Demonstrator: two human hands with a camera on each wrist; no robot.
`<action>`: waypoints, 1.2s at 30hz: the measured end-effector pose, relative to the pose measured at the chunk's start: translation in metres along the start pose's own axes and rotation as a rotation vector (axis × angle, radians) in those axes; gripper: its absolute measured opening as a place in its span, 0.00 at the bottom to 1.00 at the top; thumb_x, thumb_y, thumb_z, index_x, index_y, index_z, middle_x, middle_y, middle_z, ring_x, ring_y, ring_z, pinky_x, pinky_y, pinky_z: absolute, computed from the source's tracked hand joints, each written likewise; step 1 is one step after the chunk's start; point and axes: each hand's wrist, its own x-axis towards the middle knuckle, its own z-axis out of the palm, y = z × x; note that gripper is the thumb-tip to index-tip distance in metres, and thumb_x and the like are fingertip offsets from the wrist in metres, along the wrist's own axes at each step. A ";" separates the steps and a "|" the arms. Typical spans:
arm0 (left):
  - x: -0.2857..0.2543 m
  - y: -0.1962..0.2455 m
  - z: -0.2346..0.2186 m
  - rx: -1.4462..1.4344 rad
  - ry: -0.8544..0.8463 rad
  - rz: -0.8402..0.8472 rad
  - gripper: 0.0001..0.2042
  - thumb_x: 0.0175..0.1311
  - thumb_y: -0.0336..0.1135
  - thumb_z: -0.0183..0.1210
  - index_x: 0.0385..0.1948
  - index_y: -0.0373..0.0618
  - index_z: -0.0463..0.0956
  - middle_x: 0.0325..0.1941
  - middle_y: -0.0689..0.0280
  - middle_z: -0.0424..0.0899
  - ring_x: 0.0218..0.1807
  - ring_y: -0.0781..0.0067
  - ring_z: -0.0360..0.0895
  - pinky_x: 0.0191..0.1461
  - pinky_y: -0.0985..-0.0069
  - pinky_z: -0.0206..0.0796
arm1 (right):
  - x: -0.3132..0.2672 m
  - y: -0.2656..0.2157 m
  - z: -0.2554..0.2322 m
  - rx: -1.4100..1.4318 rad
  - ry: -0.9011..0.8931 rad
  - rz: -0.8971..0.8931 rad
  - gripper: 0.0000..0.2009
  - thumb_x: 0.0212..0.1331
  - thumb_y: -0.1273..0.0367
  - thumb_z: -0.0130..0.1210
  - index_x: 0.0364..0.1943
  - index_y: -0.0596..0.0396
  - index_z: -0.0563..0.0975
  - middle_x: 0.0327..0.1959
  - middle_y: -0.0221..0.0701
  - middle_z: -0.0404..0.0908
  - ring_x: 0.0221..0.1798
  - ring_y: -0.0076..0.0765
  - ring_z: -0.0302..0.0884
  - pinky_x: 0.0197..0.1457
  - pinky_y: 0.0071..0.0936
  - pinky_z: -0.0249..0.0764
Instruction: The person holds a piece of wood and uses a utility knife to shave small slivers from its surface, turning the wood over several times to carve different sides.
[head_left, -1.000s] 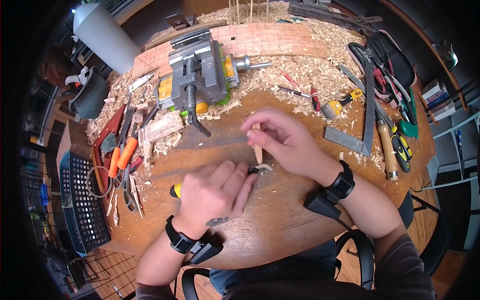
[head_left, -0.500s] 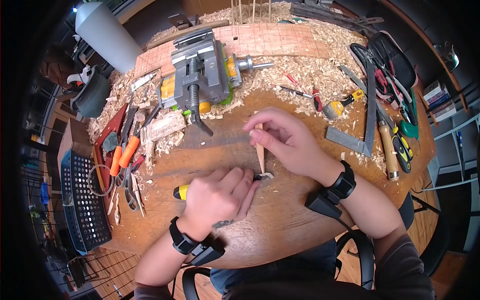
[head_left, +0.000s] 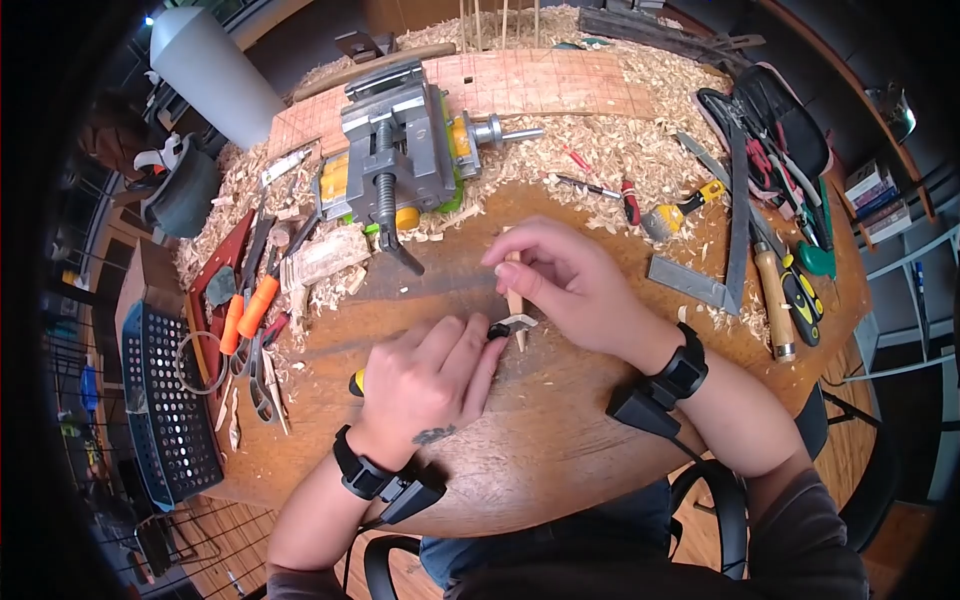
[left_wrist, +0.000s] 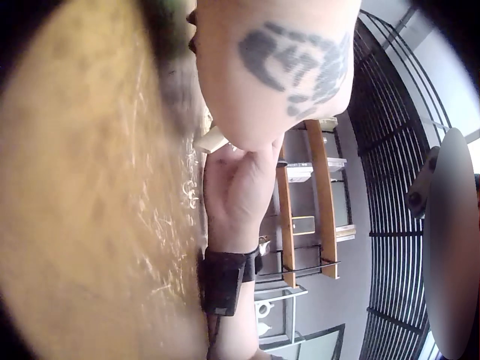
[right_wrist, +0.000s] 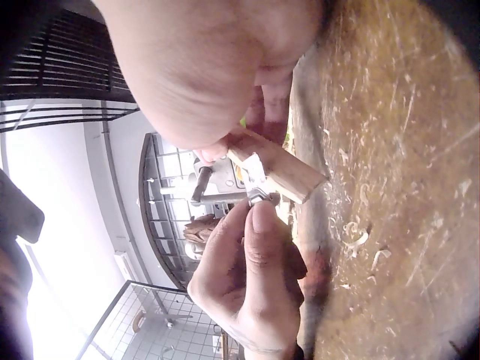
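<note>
In the head view we see wooden floor (head_left: 905,545) at four and eight o'clock, a black chair (head_left: 725,500) between four and five, a wooden shelf (head_left: 868,135) at two, and black wire grid (head_left: 65,385) near nine. From the left wrist, we find a grey wall (left_wrist: 360,262) toward four; from the right wrist, white glare (right_wrist: 52,180) at nine.
</note>
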 end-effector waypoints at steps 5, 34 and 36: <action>-0.011 0.010 0.000 0.022 -0.106 0.086 0.11 0.55 0.32 0.72 0.38 0.40 0.84 0.25 0.65 0.78 0.23 0.66 0.78 0.24 0.69 0.69 | 0.000 -0.001 -0.002 0.012 -0.005 0.036 0.08 0.75 0.70 0.57 0.52 0.56 0.81 0.47 0.28 0.80 0.45 0.20 0.80 0.47 0.20 0.77; 0.000 -0.013 -0.001 -0.046 -0.021 -0.198 0.07 0.61 0.32 0.69 0.37 0.39 0.84 0.29 0.60 0.81 0.26 0.58 0.82 0.29 0.66 0.73 | 0.004 -0.007 -0.005 0.187 0.368 -0.041 0.10 0.71 0.74 0.61 0.53 0.57 0.79 0.48 0.29 0.82 0.50 0.23 0.81 0.51 0.20 0.80; 0.000 -0.012 0.002 -0.042 -0.025 -0.230 0.07 0.64 0.33 0.68 0.37 0.40 0.83 0.29 0.61 0.81 0.25 0.58 0.82 0.29 0.67 0.73 | 0.000 -0.011 0.002 0.071 0.322 -0.133 0.10 0.70 0.77 0.60 0.52 0.60 0.78 0.50 0.33 0.80 0.51 0.27 0.82 0.53 0.25 0.83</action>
